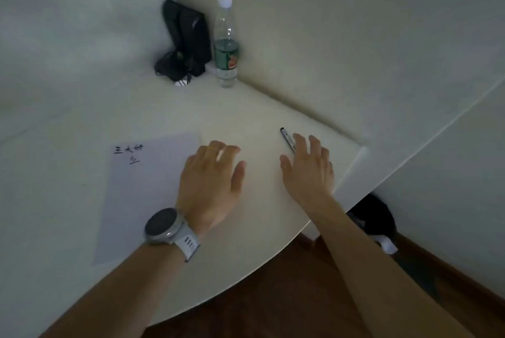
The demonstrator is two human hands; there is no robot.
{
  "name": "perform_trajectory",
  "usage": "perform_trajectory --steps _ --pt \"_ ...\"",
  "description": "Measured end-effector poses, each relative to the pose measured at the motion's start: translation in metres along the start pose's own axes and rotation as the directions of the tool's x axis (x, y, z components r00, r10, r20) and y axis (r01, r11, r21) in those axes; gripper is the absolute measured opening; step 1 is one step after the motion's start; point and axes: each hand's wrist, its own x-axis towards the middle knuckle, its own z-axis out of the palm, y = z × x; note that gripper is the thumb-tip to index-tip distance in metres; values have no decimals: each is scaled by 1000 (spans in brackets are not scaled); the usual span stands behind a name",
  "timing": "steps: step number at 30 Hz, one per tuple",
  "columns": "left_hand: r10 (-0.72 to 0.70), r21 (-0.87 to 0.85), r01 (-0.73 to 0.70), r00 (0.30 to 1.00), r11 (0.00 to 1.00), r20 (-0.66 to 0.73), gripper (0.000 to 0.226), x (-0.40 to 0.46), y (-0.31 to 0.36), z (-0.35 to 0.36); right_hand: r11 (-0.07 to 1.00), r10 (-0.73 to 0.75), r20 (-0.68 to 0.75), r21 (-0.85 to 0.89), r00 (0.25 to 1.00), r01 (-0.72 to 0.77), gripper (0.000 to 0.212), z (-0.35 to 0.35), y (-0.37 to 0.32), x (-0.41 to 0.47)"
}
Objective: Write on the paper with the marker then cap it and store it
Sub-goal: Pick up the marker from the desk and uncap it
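Observation:
A white sheet of paper (144,192) lies on the pale table at the left, with a few black handwritten characters near its top left corner. A black marker (287,138) with its cap on lies on the table to the right, partly hidden under the fingers of my right hand (308,170). That hand hovers open, fingers spread, just over the marker's near end. My left hand (211,187) is open with fingers apart, over the paper's right edge; a grey watch sits on its wrist.
A clear water bottle (226,45) with a green label stands in the far corner beside a black bag (184,42). Walls (355,36) close the table's far and right sides. The table's curved front edge (246,274) drops to a dark wooden floor.

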Motion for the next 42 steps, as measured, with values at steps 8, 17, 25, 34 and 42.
perform_trajectory --steps 8,17,25,34,42 --pt "41 124 -52 995 991 88 39 27 44 74 998 -51 -224 14 973 55 29 28 11 19" --pt "39 -209 -16 994 978 105 39 -40 49 6 566 119 -4 822 993 -65 16 2 -10 -68" --pt "126 -150 -142 986 978 -110 23 -144 27 -105 148 -86 41 989 995 -28 21 -44 -58 -188" --pt "338 178 -304 916 936 -214 47 -269 4 -192 -11 -172 -90 996 981 89 25 -83 -104 -343" --pt "296 185 -252 915 950 -275 48 -302 -17 -234 -30 -236 -130 992 963 126 24 -94 -146 -373"
